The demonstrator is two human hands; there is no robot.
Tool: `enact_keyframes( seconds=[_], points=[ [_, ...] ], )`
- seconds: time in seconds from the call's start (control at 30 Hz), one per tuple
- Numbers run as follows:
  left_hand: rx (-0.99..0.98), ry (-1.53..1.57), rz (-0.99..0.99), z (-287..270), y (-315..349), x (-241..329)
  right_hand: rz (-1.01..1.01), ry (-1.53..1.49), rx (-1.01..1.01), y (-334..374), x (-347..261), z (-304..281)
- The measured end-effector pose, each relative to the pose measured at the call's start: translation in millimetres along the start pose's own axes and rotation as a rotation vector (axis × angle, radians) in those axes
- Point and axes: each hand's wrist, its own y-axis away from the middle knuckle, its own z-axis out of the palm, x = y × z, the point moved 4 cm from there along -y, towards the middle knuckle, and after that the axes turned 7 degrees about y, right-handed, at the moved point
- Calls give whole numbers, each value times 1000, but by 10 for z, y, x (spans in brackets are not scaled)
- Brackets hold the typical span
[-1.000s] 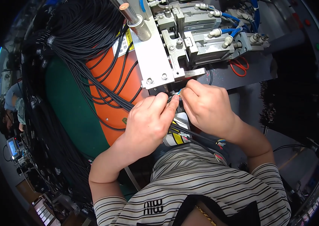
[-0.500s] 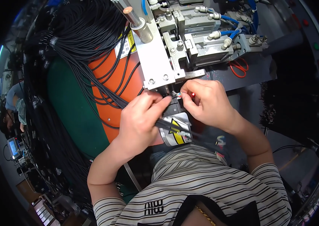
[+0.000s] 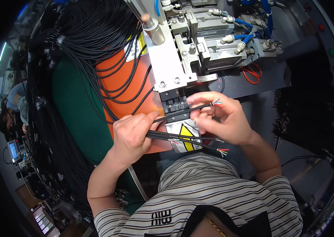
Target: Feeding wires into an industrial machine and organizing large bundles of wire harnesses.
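Note:
My left hand (image 3: 132, 133) is closed around several black cables (image 3: 175, 136), whose stripped ends fan out to the right. One black cable (image 3: 182, 113) angles up from its fingertips; thin red, blue and white wires show at its tip. Around that tip is my right hand (image 3: 226, 120), its index finger and thumb apart and the cable crossing between them, with no grip visible. Just behind the cable sits a black slotted fixture block (image 3: 175, 103), at the front of a white metal plate (image 3: 167, 59).
Metal clamps and cylinders with blue air hoses (image 3: 250, 35) stand at the back right, near red-handled scissors (image 3: 252, 74). A large bundle of black cables (image 3: 92, 27) lies back left over an orange surface (image 3: 115, 79). A person (image 3: 15, 100) is at the far left.
My hands have drawn back from the fixture toward me, uncovering its black block. My right fingers have parted from their pinch, and the cable tip now lies across them.

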Motion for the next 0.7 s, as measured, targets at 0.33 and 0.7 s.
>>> enact_keyframes(
  seconds=[0.33, 0.7],
  points=[
    [2, 337, -105, 141, -272, 219, -157, 230, 85, -20, 103, 135],
    [51, -90, 241, 211, -220, 297, 292, -682, -133, -152, 247, -56]
  ],
)
